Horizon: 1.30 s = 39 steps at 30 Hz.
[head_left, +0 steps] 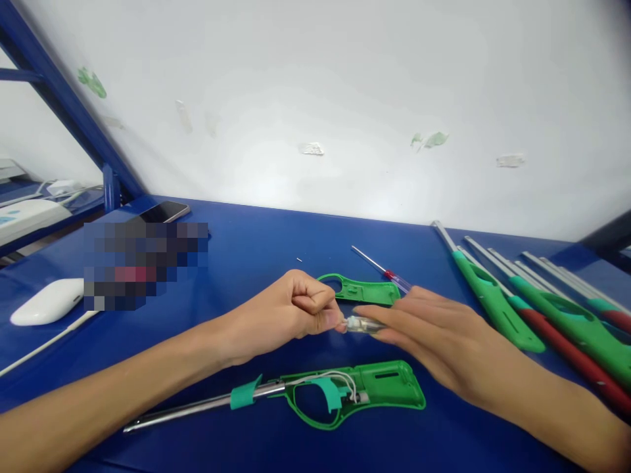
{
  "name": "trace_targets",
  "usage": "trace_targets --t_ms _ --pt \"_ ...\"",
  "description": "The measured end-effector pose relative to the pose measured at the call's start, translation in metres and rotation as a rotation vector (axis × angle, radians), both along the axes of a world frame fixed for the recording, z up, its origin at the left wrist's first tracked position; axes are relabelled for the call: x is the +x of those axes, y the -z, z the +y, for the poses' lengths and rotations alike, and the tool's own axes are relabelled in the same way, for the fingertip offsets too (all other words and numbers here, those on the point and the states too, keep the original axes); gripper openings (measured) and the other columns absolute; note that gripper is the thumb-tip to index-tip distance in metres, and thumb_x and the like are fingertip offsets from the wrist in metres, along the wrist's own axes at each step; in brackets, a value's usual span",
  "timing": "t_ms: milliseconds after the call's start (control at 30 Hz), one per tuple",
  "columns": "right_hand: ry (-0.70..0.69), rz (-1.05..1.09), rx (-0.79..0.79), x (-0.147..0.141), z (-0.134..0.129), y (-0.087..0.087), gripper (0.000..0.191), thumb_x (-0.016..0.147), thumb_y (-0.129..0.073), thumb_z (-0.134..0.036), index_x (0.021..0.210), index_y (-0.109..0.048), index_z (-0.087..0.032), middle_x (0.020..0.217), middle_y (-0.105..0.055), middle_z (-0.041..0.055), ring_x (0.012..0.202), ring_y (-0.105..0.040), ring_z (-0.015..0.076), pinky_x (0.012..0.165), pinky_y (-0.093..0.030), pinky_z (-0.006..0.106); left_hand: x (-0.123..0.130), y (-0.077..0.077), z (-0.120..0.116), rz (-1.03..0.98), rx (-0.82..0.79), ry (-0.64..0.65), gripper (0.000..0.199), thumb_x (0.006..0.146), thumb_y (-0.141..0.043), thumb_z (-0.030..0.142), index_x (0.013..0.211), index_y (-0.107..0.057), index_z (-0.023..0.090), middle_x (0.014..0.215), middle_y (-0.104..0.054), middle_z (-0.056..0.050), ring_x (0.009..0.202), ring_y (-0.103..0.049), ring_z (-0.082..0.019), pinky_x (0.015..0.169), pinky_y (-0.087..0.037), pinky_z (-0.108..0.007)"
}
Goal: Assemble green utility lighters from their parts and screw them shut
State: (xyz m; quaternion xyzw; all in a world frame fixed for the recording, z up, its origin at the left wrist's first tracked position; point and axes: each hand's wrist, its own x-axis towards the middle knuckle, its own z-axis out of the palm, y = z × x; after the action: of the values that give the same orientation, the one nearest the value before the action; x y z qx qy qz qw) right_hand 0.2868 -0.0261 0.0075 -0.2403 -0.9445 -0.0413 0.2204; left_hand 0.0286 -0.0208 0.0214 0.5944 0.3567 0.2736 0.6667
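Fingers of the right hand (436, 335) clamp a clear cartridge (363, 324); those of the left hand (296, 305) pinch at its nine-o'clock end; a green casing (392, 390) lies at six o'clock.

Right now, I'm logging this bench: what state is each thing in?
Clear piece: held between both hands
Left hand: pinched at its tip
Right hand: gripping its body
Near green half-shell: open, wires exposed
Far green half-shell: detached, inside up
Screwdriver: lying, handle partly hidden
Green lighters at right: assembled, lying
Phone: lying, screen dark
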Motion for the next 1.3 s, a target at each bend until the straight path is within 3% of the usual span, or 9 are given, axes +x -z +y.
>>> trace_targets --t_ms 100,233,367,533,733,1033,1300 --pt "-0.025 -0.078 0.085 -0.001 -0.002 0.001 0.030 0.112 -0.041 -0.027 0.131 -0.059 -0.013 0.077 -0.068 0.0006 0.066 -0.062 0.0169 0.068 -0.046 0.034 0.002 0.003 0.000 -0.001 0.000 -0.017 0.051 0.076 -0.063 0.013 0.060 -0.016 0.021 0.067 -0.033 0.004 0.071 -0.041 -0.012 0.065 -0.029 -0.030" --pt "-0.082 -0.128 0.147 -0.001 -0.004 0.006 0.028 0.110 -0.047 -0.020 0.134 -0.054 -0.007 0.069 -0.057 -0.0037 0.059 -0.051 0.0146 0.063 -0.041 0.034 0.004 0.006 -0.003 -0.012 -0.053 -0.039 0.043 0.064 -0.056 0.011 0.059 -0.015 0.021 0.065 -0.023 0.004 0.069 -0.035 -0.012 0.058 -0.020 -0.029" --pt "-0.093 -0.158 0.171 -0.005 -0.006 0.009 0.028 0.111 -0.044 -0.018 0.134 -0.052 -0.005 0.069 -0.056 -0.0040 0.059 -0.049 0.0144 0.062 -0.040 0.033 0.005 0.007 -0.005 -0.029 -0.113 -0.047 0.038 0.055 -0.050 0.011 0.058 -0.014 0.021 0.064 -0.021 0.004 0.064 -0.029 -0.011 0.054 -0.013 -0.029" --pt "-0.102 -0.204 0.227 -0.010 -0.008 0.005 0.030 0.113 -0.035 -0.019 0.128 -0.056 -0.003 0.064 -0.055 -0.0040 0.055 -0.047 0.0146 0.058 -0.041 0.033 0.007 0.006 -0.007 -0.019 -0.201 -0.041 0.037 0.056 -0.051 0.011 0.057 -0.015 0.021 0.063 -0.022 0.005 0.057 -0.021 -0.007 0.052 -0.010 -0.027" --pt "-0.077 -0.218 0.289 -0.013 -0.009 0.001 0.032 0.112 -0.033 -0.016 0.125 -0.059 -0.001 0.064 -0.057 -0.0027 0.055 -0.053 0.0155 0.061 -0.045 0.035 0.010 0.004 -0.009 -0.023 -0.221 -0.111 0.050 0.064 -0.061 0.014 0.057 -0.012 0.021 0.062 -0.016 0.005 0.059 -0.029 -0.009 0.051 -0.009 -0.026" --pt "-0.068 -0.225 0.335 -0.018 -0.012 -0.002 0.035 0.109 -0.028 -0.007 0.121 -0.060 0.000 0.065 -0.058 -0.0012 0.057 -0.055 0.0167 0.063 -0.047 0.037 0.011 0.000 -0.009 0.033 -0.230 -0.136 0.051 0.062 -0.063 0.014 0.055 -0.013 0.022 0.061 -0.016 0.005 0.063 -0.036 -0.011 0.051 -0.009 -0.025" --pt "-0.054 -0.209 0.345 -0.021 -0.011 0.000 0.033 0.109 -0.030 -0.009 0.119 -0.061 0.000 0.066 -0.060 0.0004 0.058 -0.057 0.0181 0.065 -0.050 0.037 0.013 0.003 -0.009 0.046 -0.200 -0.171 0.048 0.064 -0.060 0.016 0.055 -0.013 0.021 0.061 -0.023 0.006 0.053 -0.026 -0.006 0.050 -0.015 -0.025"
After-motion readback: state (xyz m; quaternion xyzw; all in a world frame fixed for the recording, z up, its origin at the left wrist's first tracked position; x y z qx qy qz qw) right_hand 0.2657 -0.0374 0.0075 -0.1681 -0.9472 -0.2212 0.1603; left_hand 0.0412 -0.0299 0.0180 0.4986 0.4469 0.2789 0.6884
